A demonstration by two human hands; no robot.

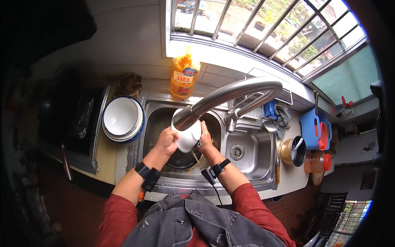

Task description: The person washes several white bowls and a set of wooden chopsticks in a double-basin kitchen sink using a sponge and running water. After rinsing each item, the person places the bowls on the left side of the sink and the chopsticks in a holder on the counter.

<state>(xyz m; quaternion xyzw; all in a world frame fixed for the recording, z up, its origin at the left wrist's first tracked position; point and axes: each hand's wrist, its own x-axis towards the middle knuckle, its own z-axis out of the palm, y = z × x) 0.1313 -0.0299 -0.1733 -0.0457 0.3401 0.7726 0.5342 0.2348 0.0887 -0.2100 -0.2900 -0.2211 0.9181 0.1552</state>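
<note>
Over the left sink basin (150, 127), a white bowl (190, 142) hangs tilted beneath the head of the steel faucet (234, 91). My left hand (166, 141) grips its left side with fingers closed. On the opposite side, my right hand (205, 138) holds the bowl too, its fingers partly hidden behind the bowl. Below, a dark round pan (177, 161) lies in the basin, with several chopsticks (191, 168) beside and across it. The faucet head covers part of the bowl's upper rim, and I cannot tell whether water is running.
Left of the sink sits a stack of bowls (120, 116) near a stove (76, 119). A yellow pump bottle (184, 78) stands behind the basin. To the right are a second basin (253, 150), a pot with a spoon (293, 151), a blue basket (309, 127) and a red-lidded jar (314, 163).
</note>
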